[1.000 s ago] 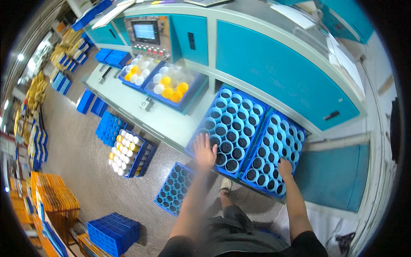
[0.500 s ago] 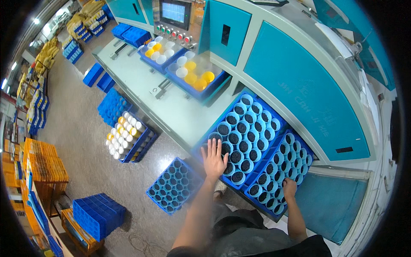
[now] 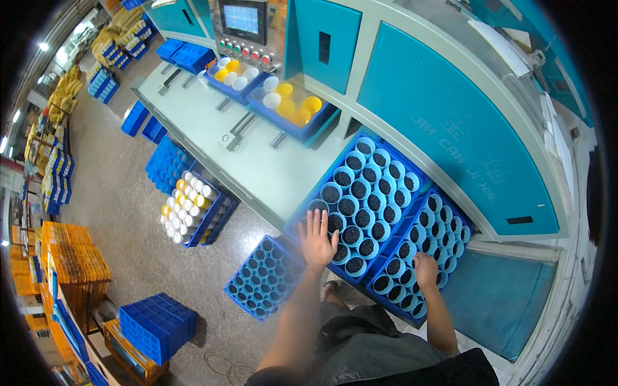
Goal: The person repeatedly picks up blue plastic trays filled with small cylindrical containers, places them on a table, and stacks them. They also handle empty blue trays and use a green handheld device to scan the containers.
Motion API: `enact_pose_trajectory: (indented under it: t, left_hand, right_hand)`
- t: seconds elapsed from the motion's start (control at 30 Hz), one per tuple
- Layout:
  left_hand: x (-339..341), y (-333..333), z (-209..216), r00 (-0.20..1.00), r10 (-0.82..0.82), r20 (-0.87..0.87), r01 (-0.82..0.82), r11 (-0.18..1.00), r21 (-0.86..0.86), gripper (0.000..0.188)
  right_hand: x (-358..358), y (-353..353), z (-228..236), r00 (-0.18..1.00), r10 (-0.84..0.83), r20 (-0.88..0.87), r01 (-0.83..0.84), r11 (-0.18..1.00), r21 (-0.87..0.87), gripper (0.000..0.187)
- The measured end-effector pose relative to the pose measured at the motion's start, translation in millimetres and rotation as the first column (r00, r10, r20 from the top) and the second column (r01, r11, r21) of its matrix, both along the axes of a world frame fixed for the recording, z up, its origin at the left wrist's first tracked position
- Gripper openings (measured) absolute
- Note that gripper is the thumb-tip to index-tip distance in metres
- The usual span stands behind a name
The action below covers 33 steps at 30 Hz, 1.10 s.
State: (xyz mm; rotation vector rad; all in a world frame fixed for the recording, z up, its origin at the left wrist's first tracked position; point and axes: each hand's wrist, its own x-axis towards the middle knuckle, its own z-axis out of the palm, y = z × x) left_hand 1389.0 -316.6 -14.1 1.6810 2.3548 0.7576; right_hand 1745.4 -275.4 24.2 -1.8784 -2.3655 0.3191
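My left hand (image 3: 317, 243) lies flat with fingers stretched over the left edge of a blue tray (image 3: 421, 172) of light-blue cups (image 3: 348, 206) filled with dark granules. Its fingertips touch or hover just over the cups there. Beside it to the right, a second blue tray (image 3: 404, 315) carries similar cups (image 3: 382, 284) with dark contents. Over the middle of that second tray is my right hand (image 3: 425, 271), its fingers curled together and pointing down at the cups. Whatever its fingertips pinch, if anything, is hidden.
A teal machine (image 3: 450, 128) with a screen (image 3: 243, 20) and buttons stands behind. On its pale table (image 3: 257, 170) sit blue trays (image 3: 306, 132) of white and yellow cups. Floor at left: a cup-filled tray (image 3: 261, 310), a crate of white and yellow cups (image 3: 207, 238), stacked blue crates (image 3: 158, 328).
My right hand has moved slightly left and farther over the second tray. The left hand stays at the same edge of its tray. The whole view has shifted a little.
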Motion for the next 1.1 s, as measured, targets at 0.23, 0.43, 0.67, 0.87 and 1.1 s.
enact_pose_trajectory:
  t: [0.23, 0.43, 0.67, 0.87, 1.1]
  left_hand:
    - [-3.5, -1.9, -1.4, 1.000, 0.001, 0.000, -0.001, 1.000, -0.011, 0.069]
    - [-9.3, -4.9, -1.3, 0.997, -0.014, 0.070, 0.017, 0.999, -0.045, 0.069]
    - [-4.6, 1.5, -19.8, 0.998, -0.012, -0.062, 0.015, 0.998, 0.058, 0.067]
    - [1.9, 6.1, -15.5, 0.991, -0.044, -0.130, 0.040, 0.999, -0.034, 0.066]
    - [8.7, 8.7, -11.3, 0.981, -0.062, -0.184, 0.056, 0.998, -0.039, 0.066]
  right_hand:
    - [0.8, 1.1, -10.0, 0.998, -0.032, 0.063, 0.037, 0.996, -0.081, 0.010]
    - [7.0, 3.4, -38.7, 0.969, -0.014, 0.246, 0.057, 0.984, -0.167, 0.010]
    - [30.8, 8.8, -37.6, 0.996, 0.059, -0.071, -0.062, 0.998, -0.033, 0.019]
    - [23.7, 3.3, -0.5, 0.856, -0.369, -0.363, 0.235, 0.902, -0.363, 0.020]
    - [75.8, 55.2, 6.9, 0.371, -0.594, -0.714, 0.344, 0.802, -0.488, 0.019]
